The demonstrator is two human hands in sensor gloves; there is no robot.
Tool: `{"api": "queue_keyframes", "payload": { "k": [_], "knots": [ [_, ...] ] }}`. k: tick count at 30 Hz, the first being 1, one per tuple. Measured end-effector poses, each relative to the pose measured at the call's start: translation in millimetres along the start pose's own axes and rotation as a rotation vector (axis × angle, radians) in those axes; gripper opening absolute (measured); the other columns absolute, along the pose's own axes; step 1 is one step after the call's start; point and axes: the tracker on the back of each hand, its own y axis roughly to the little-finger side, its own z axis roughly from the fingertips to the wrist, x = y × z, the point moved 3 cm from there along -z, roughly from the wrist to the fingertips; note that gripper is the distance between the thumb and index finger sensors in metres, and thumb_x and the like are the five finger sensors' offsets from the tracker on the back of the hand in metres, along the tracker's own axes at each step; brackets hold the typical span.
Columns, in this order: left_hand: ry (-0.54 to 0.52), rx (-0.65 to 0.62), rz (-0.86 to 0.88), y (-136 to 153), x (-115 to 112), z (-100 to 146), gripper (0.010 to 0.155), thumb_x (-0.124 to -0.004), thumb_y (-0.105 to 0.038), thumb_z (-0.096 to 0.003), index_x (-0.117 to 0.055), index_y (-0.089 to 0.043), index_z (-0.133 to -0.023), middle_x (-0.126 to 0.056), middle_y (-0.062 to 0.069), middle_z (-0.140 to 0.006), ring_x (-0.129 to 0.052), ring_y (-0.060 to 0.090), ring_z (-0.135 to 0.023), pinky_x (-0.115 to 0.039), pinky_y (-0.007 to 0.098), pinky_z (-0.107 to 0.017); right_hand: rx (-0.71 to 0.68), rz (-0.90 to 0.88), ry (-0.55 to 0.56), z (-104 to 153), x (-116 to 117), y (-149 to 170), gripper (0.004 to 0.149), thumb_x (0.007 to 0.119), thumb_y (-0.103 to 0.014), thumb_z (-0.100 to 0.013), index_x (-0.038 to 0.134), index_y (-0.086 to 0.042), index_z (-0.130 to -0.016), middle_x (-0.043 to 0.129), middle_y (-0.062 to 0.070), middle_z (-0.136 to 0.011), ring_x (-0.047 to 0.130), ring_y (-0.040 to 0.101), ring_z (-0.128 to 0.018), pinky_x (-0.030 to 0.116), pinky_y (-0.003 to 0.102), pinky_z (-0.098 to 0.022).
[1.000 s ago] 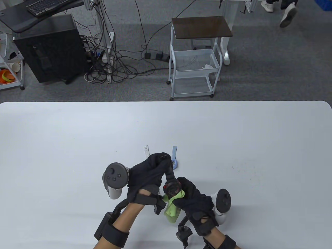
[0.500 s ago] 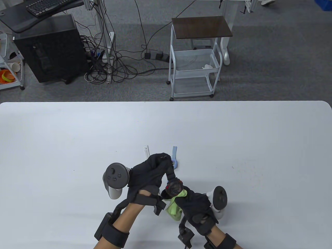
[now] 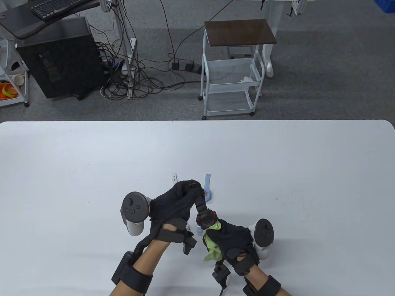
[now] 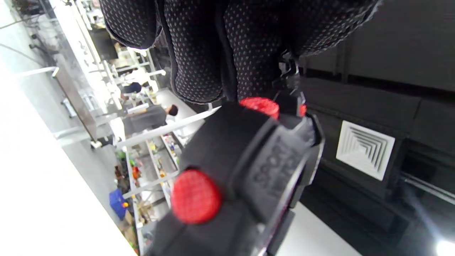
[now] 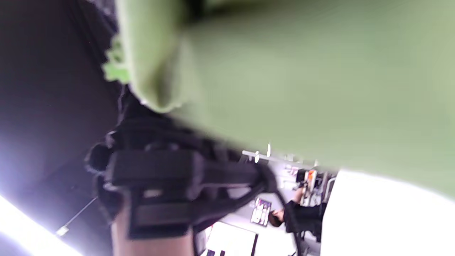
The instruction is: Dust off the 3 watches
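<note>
The left hand (image 3: 177,205) curls its fingers around the strap of the black watch (image 3: 206,219) and holds it up above the bench (image 3: 277,160). The right hand (image 3: 233,239) grips the green cloth (image 3: 212,243) and presses it against the low side of the watch.

From above, the watch is small, with bits of red on it. The left wrist view is much closer: the black watch (image 4: 249,170) fills the middle, with 2 round red buttons on its side, right under the dotted glove fingers (image 4: 227,46). The right wrist view is blurry and mostly full of the green cloth (image 5: 302,81), so the watch does not show there.

Only the view from above shows the other 2 watches. The blue watch (image 3: 207,188) and the white watch (image 3: 174,178) lie on the bench just past the left hand, partly hidden by it.
</note>
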Motion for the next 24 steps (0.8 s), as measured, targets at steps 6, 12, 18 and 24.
{"api": "queue_keyframes", "payload": {
  "k": [6, 12, 18, 24],
  "knots": [
    [-0.002, -0.009, -0.010, -1.6, 1.1, -0.1, 0.040, -0.074, -0.049, -0.0558, -0.078, -0.021, -0.084, -0.098, -0.007, -0.066, -0.100, 0.017, -0.077, -0.072, 0.051, -0.068, -0.043, 0.070, -0.014, -1.1, -0.7, -3.8, 0.051, 0.087, -0.038, -0.035, 0.088, -0.004, -0.073, 0.107, 0.009, -0.046, 0.103, 0.028, -0.031, 0.053, 0.072, -0.052],
    [0.006, -0.011, -0.006, -1.7, 1.0, -0.2, 0.040, -0.074, -0.049, -0.0559, -0.078, -0.021, -0.085, -0.098, -0.007, -0.066, -0.100, 0.017, -0.077, -0.072, 0.051, -0.068, -0.007, 0.076, -0.022, -0.7, -0.3, -1.4, 0.050, 0.087, -0.040, -0.035, 0.088, -0.008, -0.073, 0.106, 0.009, -0.042, 0.100, 0.027, -0.027, 0.054, 0.071, -0.051],
    [0.004, -0.018, -0.005, -3.6, 3.8, -0.6, 0.040, -0.074, -0.049, -0.0557, -0.078, -0.021, -0.084, -0.098, -0.006, -0.067, -0.100, 0.017, -0.078, -0.072, 0.051, -0.068, 0.015, 0.111, -0.024, 0.2, -0.2, -0.5, 0.051, 0.085, -0.047, -0.036, 0.093, -0.004, -0.063, 0.106, 0.003, -0.027, 0.101, 0.022, -0.015, 0.062, 0.067, -0.048],
    [-0.005, -0.016, 0.004, -2.4, 6.2, -0.7, 0.040, -0.074, -0.049, -0.0557, -0.078, -0.021, -0.085, -0.098, -0.007, -0.067, -0.100, 0.017, -0.078, -0.072, 0.051, -0.068, -0.029, 0.136, -0.030, 1.4, 2.7, -1.7, 0.047, 0.086, -0.035, -0.035, 0.086, -0.011, -0.076, 0.102, 0.011, -0.050, 0.096, 0.033, -0.038, 0.053, 0.071, -0.052]
  ]
}}
